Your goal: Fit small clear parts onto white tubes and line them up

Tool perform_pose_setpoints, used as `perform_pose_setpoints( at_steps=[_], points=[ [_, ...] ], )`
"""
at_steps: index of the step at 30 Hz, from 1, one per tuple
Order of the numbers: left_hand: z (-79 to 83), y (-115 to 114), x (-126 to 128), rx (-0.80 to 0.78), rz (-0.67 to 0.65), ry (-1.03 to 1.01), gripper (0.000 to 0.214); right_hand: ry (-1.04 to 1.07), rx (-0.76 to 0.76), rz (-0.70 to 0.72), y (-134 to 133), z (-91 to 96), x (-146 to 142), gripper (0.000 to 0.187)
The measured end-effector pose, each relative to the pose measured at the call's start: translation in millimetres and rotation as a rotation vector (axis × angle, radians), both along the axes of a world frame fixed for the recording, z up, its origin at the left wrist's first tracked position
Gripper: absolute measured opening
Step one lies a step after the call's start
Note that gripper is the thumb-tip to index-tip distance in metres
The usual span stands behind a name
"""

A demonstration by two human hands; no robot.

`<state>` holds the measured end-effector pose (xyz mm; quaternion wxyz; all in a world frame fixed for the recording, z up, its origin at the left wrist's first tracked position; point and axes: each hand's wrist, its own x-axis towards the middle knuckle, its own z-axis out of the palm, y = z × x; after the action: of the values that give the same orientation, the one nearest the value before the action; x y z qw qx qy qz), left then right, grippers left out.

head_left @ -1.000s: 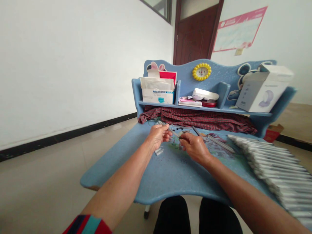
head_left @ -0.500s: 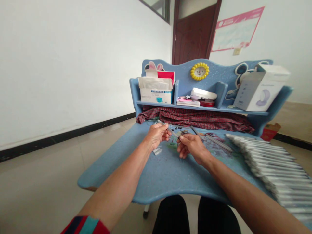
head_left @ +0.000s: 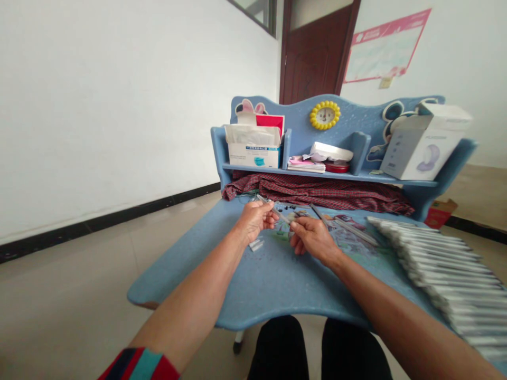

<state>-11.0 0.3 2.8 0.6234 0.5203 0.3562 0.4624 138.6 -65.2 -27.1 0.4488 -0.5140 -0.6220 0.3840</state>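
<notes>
A slim, clear pen [head_left: 282,215] slants between my two hands above the desk. My left hand [head_left: 255,217] is closed around its upper, farther part. At the nearer end, my right hand [head_left: 311,236] pinches it between thumb and fingertips; the very tip is hidden by those fingers. Short clear pieces [head_left: 256,245] lie on the desk just below my left hand. Beyond my hands are several small black parts [head_left: 291,207]. Past my right hand lie a dark slim rod [head_left: 317,212] and some clear tubes [head_left: 358,232].
Many pens [head_left: 447,269] are piled in a long row on the right of the blue desk [head_left: 253,301]. A folded checked cloth [head_left: 317,192] lies under the shelf, which carries a mask box [head_left: 253,154], a red tin [head_left: 336,167] and a white box [head_left: 422,148].
My right hand's fingers have curled in a little and shifted slightly at the pen's near end. My left hand keeps its hold in the same place.
</notes>
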Motion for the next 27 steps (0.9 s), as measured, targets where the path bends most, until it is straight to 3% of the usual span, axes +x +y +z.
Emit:
perform_pose_setpoints(
  at_steps=[3, 7, 9, 16, 27],
  points=[
    [-0.4, 0, 0, -0.007, 0.005, 0.005, 0.017, 0.028, -0.047, 0.019, 0, 0.7, 2, 0.025],
    [-0.8, 0, 0, -0.004, 0.006, 0.003, 0.017, -0.073, 0.133, -0.021, 0, -1.6, 4, 0.020],
    [-0.6, 0, 0, 0.005, -0.010, -0.007, 0.017, -0.073, 0.142, -0.024, -1, -1.6, 3, 0.023],
    [1.8, -1, -1, 0.040, -0.086, -0.061, 0.015, 0.348, -0.211, 0.087, -8, 9.5, -3, 0.021],
    [4.9, -4, -4, 0.090, -0.225, -0.164, 0.009, 0.654, -0.294, 0.268, -10, 14.1, 4, 0.019]
  ],
)
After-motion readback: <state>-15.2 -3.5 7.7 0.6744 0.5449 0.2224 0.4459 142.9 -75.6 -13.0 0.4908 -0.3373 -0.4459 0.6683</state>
